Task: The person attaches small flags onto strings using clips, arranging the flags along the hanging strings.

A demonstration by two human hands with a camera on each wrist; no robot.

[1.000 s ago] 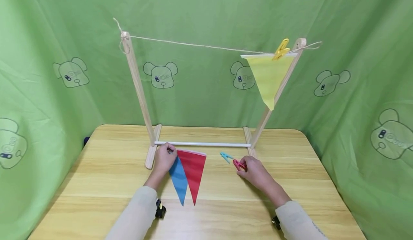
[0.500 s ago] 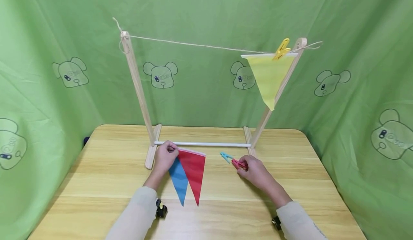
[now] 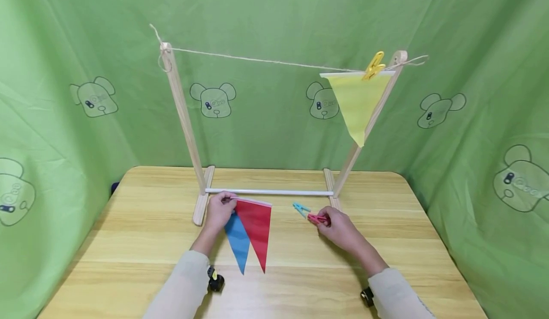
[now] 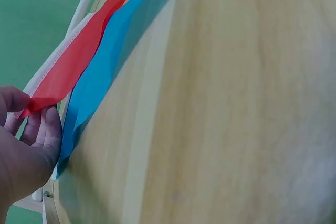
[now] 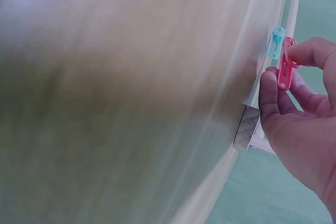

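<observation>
My left hand [image 3: 219, 212] pinches the upper left corner of a red pennant [image 3: 256, 226], by its white top edge. A blue pennant [image 3: 238, 240] lies partly behind the red one; in the left wrist view the blue cloth [image 4: 94, 85] runs beside the red on the table side. With thumb and fingers, my right hand [image 3: 340, 228] holds a red clothespin [image 3: 316, 219] over the table. Just left of it lies a light blue clothespin [image 3: 301, 209]. In the right wrist view the red clothespin [image 5: 286, 64] sits between thumb and fingertips.
Behind the hands stands a wooden frame with two posts [image 3: 184, 114] and a white crossbar [image 3: 270, 192]. A string [image 3: 257, 60] spans the post tops. A yellow pennant [image 3: 358, 102] hangs at its right end under a yellow clothespin [image 3: 374, 66]. Green curtain surrounds the wooden table [image 3: 300, 285].
The red pennant's top edge has shifted slightly left and its tip has swung right. The red clothespin has turned from slanting to nearly level in my right hand.
</observation>
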